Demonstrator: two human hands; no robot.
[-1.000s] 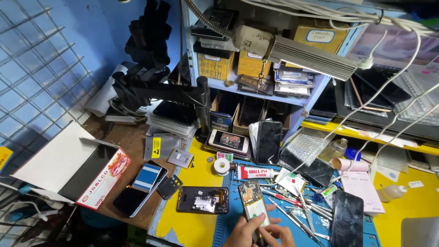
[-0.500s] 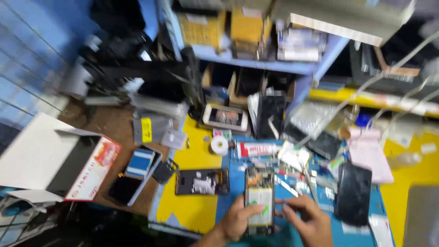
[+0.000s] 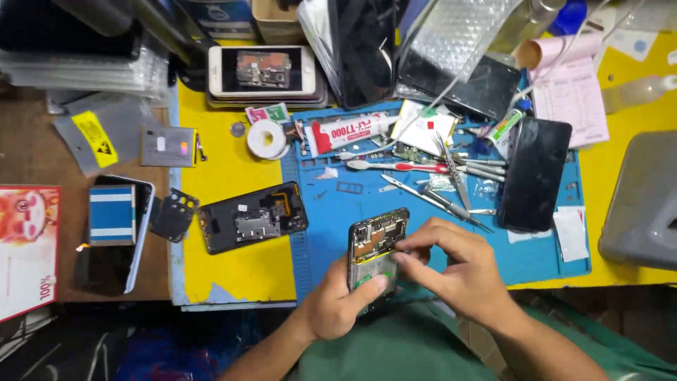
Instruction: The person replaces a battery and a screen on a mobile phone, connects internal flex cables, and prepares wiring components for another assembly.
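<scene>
A blue mat (image 3: 338,233) covers the middle of a yellow bench (image 3: 226,268), and most of the loose work lies on it. To the right rests a black screen (image 3: 534,173), face down or dark, well clear of the hands. Left of the mat, on the yellow, sits a black phone frame (image 3: 250,226) with its insides bare. Higher up lie a white phone (image 3: 261,70), a glue tube (image 3: 352,130), a tape roll (image 3: 266,139) and a spread of tweezers (image 3: 451,173) and picks.

The opened phone (image 3: 376,247) is held over the near edge of the mat, board side up. The left hand (image 3: 338,307) grips its lower half, thumb curled across the green part. The right hand (image 3: 458,271) pinches at the phone's right edge, thumb and forefinger closed together; whether they hold a small part I cannot tell.

To do this well, I judge the left grip should stay on the frame edges, not the board. The pinch wants a light, straight pull, kept low over the mat so that anything dropped lands there.
</scene>
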